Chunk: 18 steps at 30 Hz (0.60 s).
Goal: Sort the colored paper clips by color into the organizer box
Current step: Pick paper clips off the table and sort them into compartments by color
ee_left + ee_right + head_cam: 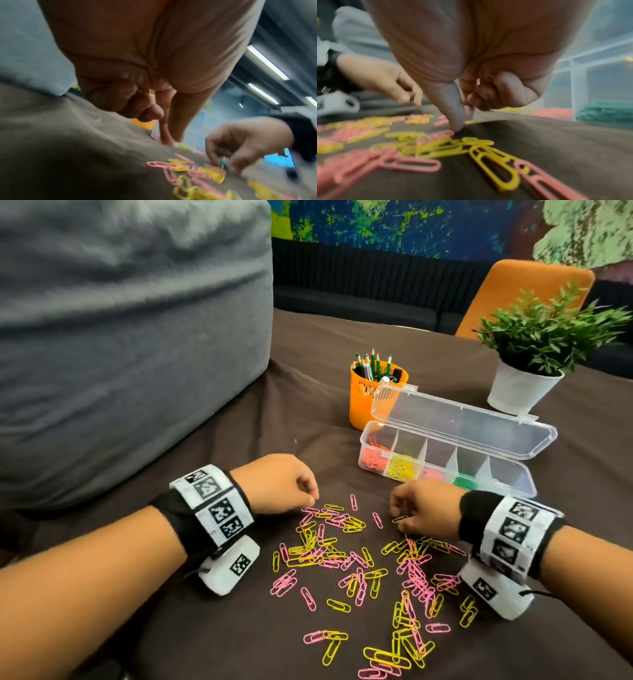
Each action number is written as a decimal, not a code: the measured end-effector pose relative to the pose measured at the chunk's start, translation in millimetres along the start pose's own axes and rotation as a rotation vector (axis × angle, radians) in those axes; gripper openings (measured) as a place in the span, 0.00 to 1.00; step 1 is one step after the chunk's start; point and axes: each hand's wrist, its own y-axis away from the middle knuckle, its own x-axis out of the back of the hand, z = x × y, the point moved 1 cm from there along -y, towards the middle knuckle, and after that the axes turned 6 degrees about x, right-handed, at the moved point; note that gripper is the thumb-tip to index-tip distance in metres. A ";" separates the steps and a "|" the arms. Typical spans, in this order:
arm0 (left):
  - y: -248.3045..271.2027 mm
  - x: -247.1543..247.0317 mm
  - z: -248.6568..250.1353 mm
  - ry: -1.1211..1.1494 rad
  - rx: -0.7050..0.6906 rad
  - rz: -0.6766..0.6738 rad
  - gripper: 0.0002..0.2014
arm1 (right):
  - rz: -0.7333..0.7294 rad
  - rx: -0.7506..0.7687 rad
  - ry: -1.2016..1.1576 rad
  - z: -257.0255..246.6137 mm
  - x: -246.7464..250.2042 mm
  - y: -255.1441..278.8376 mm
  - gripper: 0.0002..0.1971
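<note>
- The left hand [274, 482] is down at the far left edge of the clips [359, 570], its outer fingers curled into the palm and its thumb and forefinger reaching to the surface [222, 638]; the left wrist view is too blurred to show whether it pinches a clip, so I cannot tell.
- The right hand [426, 508] is down at the far right edge of the scatter, fingers curled; the right wrist view shows a yellow clip [488, 78] tucked in its curled fingers, while the thumb [452, 108] points down to the cloth beside loose clips.
- Pink and yellow clips lie strewn on the dark brown cloth between and in front of both hands, several overlapping.
- The box [513, 477] is clear plastic, its lid [462, 422] open and leaning back; it sits just beyond the right hand.
- Its compartments, left to right, hold orange-red, yellow, pink and green clips; the right hand covers part of the pink and green ones.
- An orange pencil cup [363, 402] stands just behind the box's left end.
- A potted plant [527, 364] stands further right.
- A grey cushion [120, 337] fills the left side.
</note>
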 end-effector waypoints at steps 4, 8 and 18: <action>-14.5 -6.1 17.7 -0.300 -0.069 -0.011 0.08 | 0.028 -0.019 0.013 -1.3 -3.3 -2.4 0.06; -26.1 -11.8 24.7 -0.314 -0.095 -0.080 0.09 | 0.197 -0.118 -0.597 1.6 4.1 -1.8 0.08; -31.7 2.0 5.1 0.290 0.078 -0.175 0.04 | 0.082 -0.122 -0.558 -36.8 5.3 -18.1 0.07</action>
